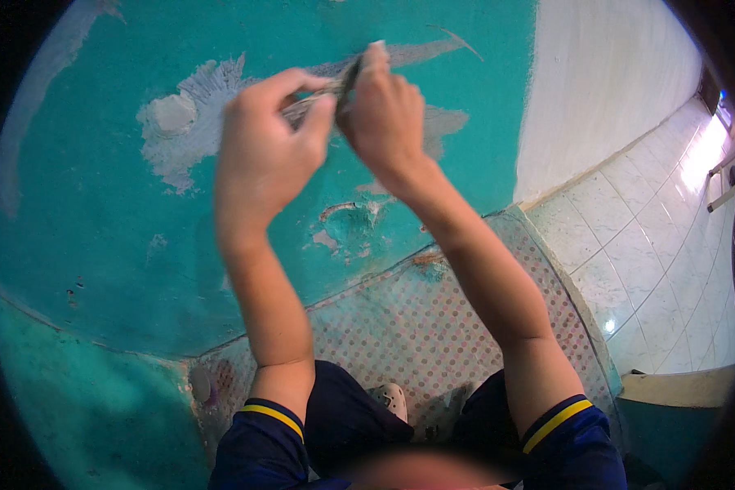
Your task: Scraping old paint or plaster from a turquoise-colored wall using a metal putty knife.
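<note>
Both hands are raised close together in front of a teal wall [180, 278]. My left hand [261, 155] pinches a thin greyish flat piece [300, 108] between thumb and fingers. Closed around a dark, narrow, flat tool [349, 80] is my right hand [388, 114], with one finger stretched along it toward the wall. The two pieces meet or overlap between the hands; motion blur hides their exact kind. Behind the hands, grey smeared patches mark the wall, and a thicker whitish filler patch [171, 114] lies left of my left hand.
Lower on the wall is a chipped, flaking spot [351, 216]. Below, a dotted tiled floor [384, 327] carries my clog-style shoe [392, 400]. White wall [608, 73] adjoins the teal on the right, above glossy pale tiles [629, 237]. A curved ledge [678, 388] stands lower right.
</note>
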`<state>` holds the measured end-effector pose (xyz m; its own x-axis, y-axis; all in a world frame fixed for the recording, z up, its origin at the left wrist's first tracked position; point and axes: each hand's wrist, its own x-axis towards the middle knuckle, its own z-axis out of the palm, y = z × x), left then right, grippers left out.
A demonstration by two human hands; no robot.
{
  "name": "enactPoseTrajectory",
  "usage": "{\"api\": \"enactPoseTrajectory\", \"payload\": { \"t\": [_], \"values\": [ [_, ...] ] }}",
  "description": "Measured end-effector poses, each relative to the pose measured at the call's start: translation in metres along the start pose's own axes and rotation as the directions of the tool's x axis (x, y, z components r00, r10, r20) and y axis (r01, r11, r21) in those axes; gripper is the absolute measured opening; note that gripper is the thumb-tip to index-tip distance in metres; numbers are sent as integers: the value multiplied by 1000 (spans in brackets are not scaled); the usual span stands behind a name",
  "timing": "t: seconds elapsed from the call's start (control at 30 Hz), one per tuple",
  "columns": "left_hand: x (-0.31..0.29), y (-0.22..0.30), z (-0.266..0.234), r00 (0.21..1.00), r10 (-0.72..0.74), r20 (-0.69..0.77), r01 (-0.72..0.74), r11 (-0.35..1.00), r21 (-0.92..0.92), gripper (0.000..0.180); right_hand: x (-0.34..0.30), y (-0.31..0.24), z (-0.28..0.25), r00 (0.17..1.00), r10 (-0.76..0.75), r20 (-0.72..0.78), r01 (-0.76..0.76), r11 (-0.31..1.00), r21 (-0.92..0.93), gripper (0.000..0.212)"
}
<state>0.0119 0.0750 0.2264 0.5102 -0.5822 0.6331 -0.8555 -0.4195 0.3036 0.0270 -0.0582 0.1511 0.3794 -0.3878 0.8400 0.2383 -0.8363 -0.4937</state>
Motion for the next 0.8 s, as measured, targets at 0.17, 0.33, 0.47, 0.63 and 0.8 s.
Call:
{"api": "enactPoseTrajectory", "payload": {
  "t": [0.17,0.33,0.47,0.63,0.8],
  "values": [
    [-27,-2,-60,996,-82,-15,83,996,16,11,-13,-55,36,999,-32,-28,35,996,84,59],
    [-8,-33,-45,997,29,-68,-35,995,-89,12,-12,-53,30,998,-55,-24,56,998,12,61],
    [-2,-39,-11,999,26,-29,-30,988,-151,12,-11,-11,27,997,-39,-61,33,995,-92,61],
    [1,-19,-5,989,-144,39,146,987,-73,14,-4,-5,22,999,7,-32,-11,989,-148,60],
    [-12,-34,-10,991,-124,50,128,987,-95,18,-20,-19,50,971,8,-240,-40,991,-128,57]
  ]
}}
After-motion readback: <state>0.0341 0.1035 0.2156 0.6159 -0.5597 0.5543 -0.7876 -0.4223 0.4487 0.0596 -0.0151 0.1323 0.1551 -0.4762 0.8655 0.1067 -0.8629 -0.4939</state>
